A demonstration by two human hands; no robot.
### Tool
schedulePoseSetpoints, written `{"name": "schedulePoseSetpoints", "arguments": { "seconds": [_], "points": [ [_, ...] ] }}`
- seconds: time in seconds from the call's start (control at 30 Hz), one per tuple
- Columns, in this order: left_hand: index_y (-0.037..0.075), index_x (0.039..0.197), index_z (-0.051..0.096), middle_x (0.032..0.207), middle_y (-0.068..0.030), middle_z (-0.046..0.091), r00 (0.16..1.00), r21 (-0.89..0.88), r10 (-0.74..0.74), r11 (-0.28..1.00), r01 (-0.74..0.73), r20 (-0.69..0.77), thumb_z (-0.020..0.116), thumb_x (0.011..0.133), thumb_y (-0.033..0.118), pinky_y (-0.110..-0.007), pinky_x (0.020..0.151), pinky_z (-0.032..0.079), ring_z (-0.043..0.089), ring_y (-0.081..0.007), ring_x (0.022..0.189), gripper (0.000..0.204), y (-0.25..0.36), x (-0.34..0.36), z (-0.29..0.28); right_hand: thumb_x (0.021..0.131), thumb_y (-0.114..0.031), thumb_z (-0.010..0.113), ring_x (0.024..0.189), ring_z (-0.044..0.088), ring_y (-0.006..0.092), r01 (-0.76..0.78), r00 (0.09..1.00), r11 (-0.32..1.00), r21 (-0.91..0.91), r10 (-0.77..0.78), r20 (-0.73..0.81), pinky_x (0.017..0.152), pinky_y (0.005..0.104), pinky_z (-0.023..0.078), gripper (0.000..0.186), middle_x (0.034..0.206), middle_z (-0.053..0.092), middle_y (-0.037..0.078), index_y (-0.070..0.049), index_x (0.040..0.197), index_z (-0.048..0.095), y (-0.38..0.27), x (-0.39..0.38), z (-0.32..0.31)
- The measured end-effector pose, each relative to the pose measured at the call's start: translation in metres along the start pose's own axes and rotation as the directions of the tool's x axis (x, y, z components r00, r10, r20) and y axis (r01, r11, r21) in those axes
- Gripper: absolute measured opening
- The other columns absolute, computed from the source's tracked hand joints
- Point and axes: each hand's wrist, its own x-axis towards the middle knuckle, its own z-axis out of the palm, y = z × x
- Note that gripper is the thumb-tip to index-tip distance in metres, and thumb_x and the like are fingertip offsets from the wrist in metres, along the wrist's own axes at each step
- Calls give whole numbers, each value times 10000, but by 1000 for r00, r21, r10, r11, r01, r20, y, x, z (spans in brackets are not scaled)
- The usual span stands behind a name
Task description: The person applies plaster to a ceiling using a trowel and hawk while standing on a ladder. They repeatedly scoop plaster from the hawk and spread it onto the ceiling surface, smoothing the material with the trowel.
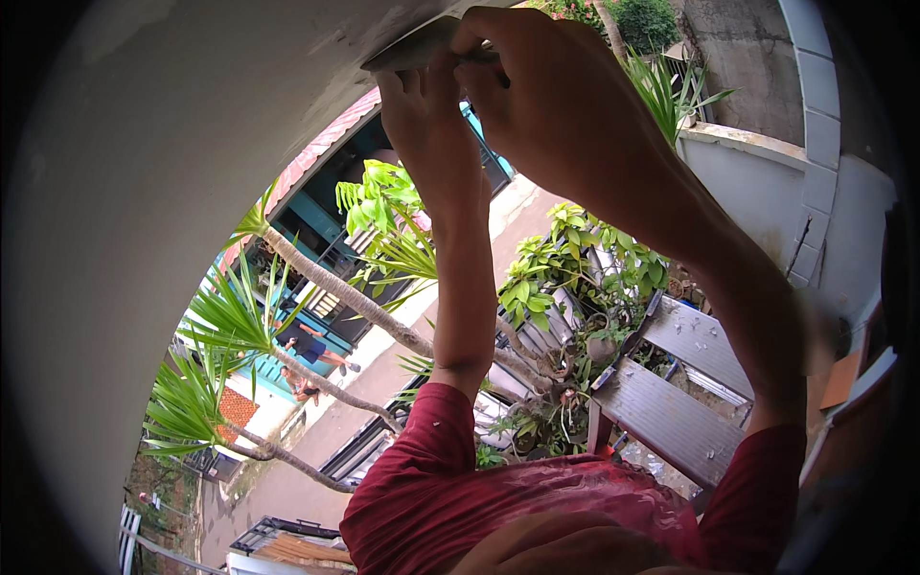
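Note:
Both my arms reach up to a pale, smooth overhead surface (192, 105). Against it rests a wide, thin grey scraper blade (414, 48), its edge along the surface. My right hand (527, 72) is closed around the near side of the scraper, fingers bent in a pinch; its handle is mostly hidden. Beside it, my left hand (422, 110) presses its fingers to the blade from below, palm and thumb partly out of sight. Faint patchy marks show on the surface around the blade.
Below on the right is a metal platform (671, 412) with slatted steps, spotted white. Potted leafy plants (575, 278) and slanting palm-like trunks (335, 287) stand below. A white wall (747, 182) rises at right. Two people (305, 345) are far off by a turquoise building.

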Motion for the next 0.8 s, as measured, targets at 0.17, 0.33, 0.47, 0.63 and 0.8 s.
{"name": "schedulePoseSetpoints", "arguments": {
  "seconds": [0.17, 0.33, 0.47, 0.63, 0.8],
  "points": [
    [-4, 1260, 547, 1123, -92, 671, 1000, 80, -11, 997, 9, 23, 628, 965, 59, -292, 866, 478, 623, -153, 994, 312, -22, 7, -9, 905, -98, 688, 720, 726, 338, -123, 991, 991, -50, 125, 49, 682, 418, 568, 141, 807, 708, 199, 15, 986, 664, 3, 6, 8],
    [1, 1212, 568, 1057, -64, 677, 977, -232, -212, 949, 212, 22, 644, 939, 79, -288, 796, 452, 604, -125, 931, 294, -16, 11, -19, 911, -98, 669, 685, 713, 344, -87, 995, 995, -40, 89, 47, 671, 442, 557, 136, 743, 699, 187, 2, 1004, 678, -2, 1, 19],
    [22, 1177, 588, 1019, -37, 681, 973, -188, -232, 955, 231, 16, 655, 916, 78, -271, 750, 422, 580, -98, 879, 275, -33, 11, -34, 920, -94, 658, 734, 723, 357, -81, 997, 997, -6, 81, 21, 681, 441, 559, 140, 794, 714, 209, -2, 1022, 685, 16, 2, 48],
    [36, 1198, 595, 1009, -27, 681, 966, -290, -256, 922, 258, 43, 672, 907, 60, -271, 731, 437, 598, -95, 885, 302, -40, 15, -30, 926, -77, 649, 767, 736, 353, -131, 991, 991, 21, 131, 1, 695, 441, 562, 141, 835, 722, 222, 3, 1037, 683, 26, -2, 61],
    [31, 1140, 605, 948, -25, 681, 981, 377, 157, 907, -189, 114, 672, 924, 80, -298, 701, 458, 617, -124, 839, 232, -70, 14, -47, 921, -100, 650, 743, 729, 361, -131, 989, 990, 53, 127, 81, 684, 445, 562, 138, 793, 707, 221, 14, 998, 668, 16, -5, 56]
  ]
}}
